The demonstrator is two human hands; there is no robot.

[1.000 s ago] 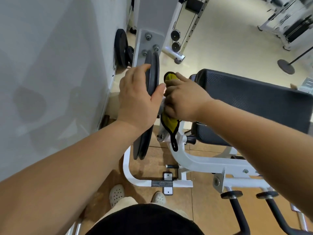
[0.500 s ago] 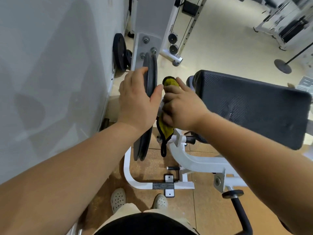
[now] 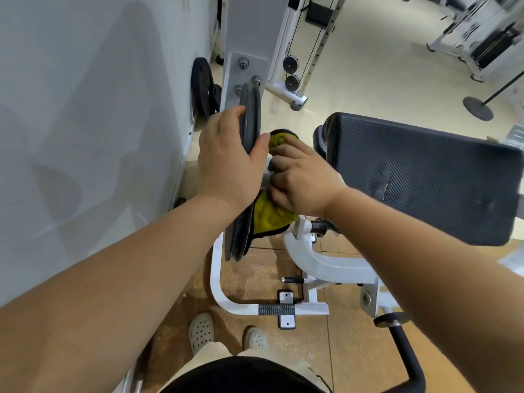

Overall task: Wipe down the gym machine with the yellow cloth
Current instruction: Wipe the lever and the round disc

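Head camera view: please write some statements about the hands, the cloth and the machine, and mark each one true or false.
1. The left hand grips the rim of the weight plates. True.
2. The yellow cloth lies spread on the black pad. False: the right hand holds it against the machine, between the plates and the pad.
3. The machine frame is red. False: it is white.
4. Both hands are at the plate side of the machine, left of the pad. True.
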